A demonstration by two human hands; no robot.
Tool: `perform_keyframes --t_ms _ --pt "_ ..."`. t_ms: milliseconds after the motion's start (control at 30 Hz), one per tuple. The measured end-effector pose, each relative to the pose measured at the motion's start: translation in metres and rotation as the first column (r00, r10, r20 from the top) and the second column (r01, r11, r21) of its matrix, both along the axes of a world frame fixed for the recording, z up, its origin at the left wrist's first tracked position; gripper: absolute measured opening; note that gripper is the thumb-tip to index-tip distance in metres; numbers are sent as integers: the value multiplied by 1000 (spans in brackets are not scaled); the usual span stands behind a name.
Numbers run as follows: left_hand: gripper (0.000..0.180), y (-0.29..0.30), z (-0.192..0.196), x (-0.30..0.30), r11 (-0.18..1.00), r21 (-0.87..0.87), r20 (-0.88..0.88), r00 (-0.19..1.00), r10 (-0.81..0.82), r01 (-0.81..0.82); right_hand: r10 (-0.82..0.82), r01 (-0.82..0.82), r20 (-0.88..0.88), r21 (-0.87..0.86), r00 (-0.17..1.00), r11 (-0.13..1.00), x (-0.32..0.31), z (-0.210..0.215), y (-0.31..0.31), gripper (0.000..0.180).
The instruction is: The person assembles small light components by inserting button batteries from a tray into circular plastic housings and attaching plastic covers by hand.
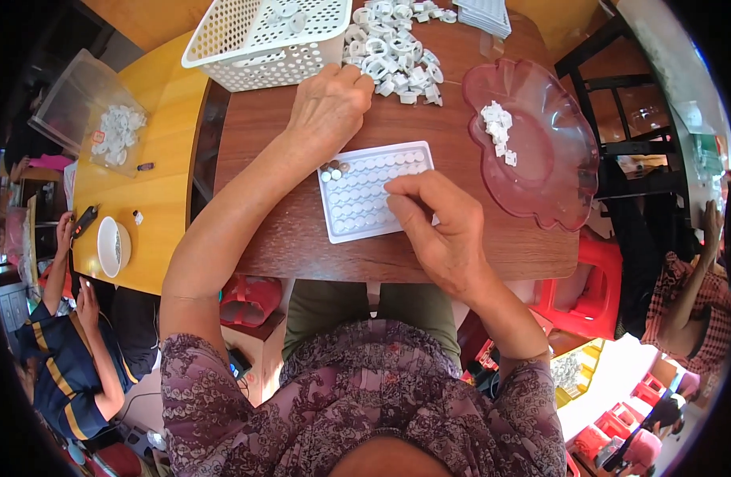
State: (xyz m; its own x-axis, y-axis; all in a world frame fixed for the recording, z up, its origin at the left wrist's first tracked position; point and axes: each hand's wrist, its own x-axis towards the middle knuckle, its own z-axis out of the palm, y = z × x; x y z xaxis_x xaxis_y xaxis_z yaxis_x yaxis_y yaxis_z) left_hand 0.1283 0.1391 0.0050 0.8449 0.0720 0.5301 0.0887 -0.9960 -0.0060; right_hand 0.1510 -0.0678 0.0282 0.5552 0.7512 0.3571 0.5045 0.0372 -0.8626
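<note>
pocketed plastic tray [361, 235] at 12 o'clock, prob light, bit flexy; grip by rim. r hand [441, 222] at its 4: thumb/index tips close. l hand [331, 102] at its 11: fingers curled. can't tell if either's holding.

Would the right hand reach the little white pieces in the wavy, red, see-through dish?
Probably yes: the wavy, red, see-through dish is open on top, and nothing seems to block the right hand from the little white pieces.
</note>
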Motion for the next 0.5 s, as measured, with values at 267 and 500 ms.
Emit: perform_keyframes --t_ms 267,500 --pt "5 9 -5 13 999 -38 -10 999 -37 37 1 -1 10 -14 1000 1000 6 -1 -7 11" --pt "11 -30 42 -38 -95 -973 211 977 -11 209 -92 85 -312 -36 945 996 10 -1 -18 14"
